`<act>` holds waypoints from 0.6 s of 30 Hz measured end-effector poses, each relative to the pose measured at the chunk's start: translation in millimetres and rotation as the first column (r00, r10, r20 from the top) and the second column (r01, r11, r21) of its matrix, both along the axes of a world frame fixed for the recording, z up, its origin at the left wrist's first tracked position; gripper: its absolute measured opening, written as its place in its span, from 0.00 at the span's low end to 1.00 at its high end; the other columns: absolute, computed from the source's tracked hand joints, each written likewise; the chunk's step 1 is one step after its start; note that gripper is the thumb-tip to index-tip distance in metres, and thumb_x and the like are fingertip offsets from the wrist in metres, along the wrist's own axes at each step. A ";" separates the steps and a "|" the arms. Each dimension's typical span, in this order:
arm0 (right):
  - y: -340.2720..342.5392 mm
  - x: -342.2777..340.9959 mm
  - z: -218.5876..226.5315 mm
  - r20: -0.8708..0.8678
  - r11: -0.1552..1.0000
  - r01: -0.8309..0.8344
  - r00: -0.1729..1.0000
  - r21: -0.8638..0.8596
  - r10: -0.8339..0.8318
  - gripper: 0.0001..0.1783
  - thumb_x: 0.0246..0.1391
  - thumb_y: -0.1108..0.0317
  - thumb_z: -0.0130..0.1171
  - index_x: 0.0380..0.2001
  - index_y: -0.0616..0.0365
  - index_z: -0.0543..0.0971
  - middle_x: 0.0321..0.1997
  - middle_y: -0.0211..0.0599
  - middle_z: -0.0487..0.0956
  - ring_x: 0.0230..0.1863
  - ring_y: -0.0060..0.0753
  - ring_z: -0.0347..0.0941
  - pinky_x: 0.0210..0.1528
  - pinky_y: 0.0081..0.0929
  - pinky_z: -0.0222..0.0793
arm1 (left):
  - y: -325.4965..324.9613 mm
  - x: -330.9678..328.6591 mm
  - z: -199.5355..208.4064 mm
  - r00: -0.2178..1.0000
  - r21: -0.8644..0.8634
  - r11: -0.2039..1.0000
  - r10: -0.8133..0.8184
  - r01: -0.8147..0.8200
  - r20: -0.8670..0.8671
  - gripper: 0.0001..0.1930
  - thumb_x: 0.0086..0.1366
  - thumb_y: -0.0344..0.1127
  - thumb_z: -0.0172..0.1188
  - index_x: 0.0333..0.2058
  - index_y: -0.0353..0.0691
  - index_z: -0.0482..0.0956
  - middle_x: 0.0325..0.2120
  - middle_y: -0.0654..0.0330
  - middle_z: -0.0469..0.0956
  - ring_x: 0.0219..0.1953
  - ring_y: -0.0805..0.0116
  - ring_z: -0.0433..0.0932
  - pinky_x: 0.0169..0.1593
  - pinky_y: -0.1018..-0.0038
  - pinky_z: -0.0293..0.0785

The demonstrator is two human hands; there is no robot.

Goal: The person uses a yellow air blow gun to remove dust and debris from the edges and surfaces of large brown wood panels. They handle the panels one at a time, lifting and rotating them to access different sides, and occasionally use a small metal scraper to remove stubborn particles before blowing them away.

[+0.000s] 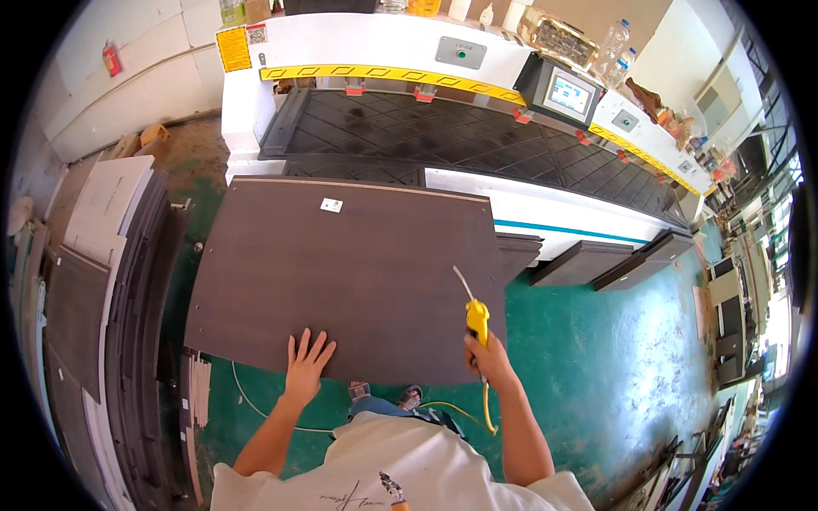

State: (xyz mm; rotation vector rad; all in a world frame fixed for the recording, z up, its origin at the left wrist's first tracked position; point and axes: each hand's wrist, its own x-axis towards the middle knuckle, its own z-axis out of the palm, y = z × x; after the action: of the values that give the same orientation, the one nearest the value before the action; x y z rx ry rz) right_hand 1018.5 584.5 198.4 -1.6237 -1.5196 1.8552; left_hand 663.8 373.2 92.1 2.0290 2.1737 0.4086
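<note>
In front of me lies a large dark brown board with small holes along its side edges and a white label near its far edge. My left hand rests flat on the board's near edge, fingers spread. Over the board's near right part, my right hand is wrapped round a yellow air blow gun. Its thin metal nozzle points away from me and a little left. A yellow hose hangs from the bottom of its handle.
Beyond the board stands a white machine with a dark bed and a touchscreen. Stacked dark panels stand at left. More panels lean against the machine at right. The floor is green; a pale hose crosses it.
</note>
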 end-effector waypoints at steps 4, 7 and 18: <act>36.6 -21.1 -3.8 -0.163 0.983 -0.166 0.975 -0.080 0.151 0.19 0.69 0.64 0.56 0.59 0.57 0.71 0.43 0.34 0.81 0.45 0.28 0.78 0.31 0.27 0.78 | 28.5 1.3 7.8 0.996 -0.080 0.993 0.090 -0.091 -0.016 0.39 0.53 0.23 0.67 0.66 0.46 0.71 0.72 0.53 0.60 0.76 0.44 0.51 0.74 0.38 0.46; 56.6 -20.9 -20.3 -0.357 0.964 -0.229 0.919 -0.132 0.169 0.20 0.69 0.64 0.56 0.60 0.57 0.70 0.57 0.37 0.78 0.63 0.35 0.73 0.45 0.39 0.86 | 53.1 22.2 41.3 0.978 -0.196 0.976 0.124 -0.090 0.167 0.40 0.53 0.32 0.73 0.67 0.43 0.69 0.70 0.47 0.62 0.74 0.43 0.55 0.73 0.44 0.52; 104.8 27.7 -17.4 -0.206 0.650 -0.532 0.666 0.543 0.717 0.31 0.71 0.47 0.53 0.66 0.58 0.72 0.55 0.48 0.82 0.57 0.43 0.79 0.59 0.36 0.73 | 160.8 269.9 25.9 -0.315 -0.382 0.915 0.328 -0.128 0.891 0.23 0.68 0.36 0.63 0.58 0.35 0.73 0.50 0.54 0.80 0.45 0.67 0.80 0.52 0.68 0.75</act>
State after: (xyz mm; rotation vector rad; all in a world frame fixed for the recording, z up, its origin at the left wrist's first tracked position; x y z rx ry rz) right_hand 1046.2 689.3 181.0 -0.4392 -2.2678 1.7671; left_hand 933.6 534.0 118.0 0.3204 1.1602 1.3249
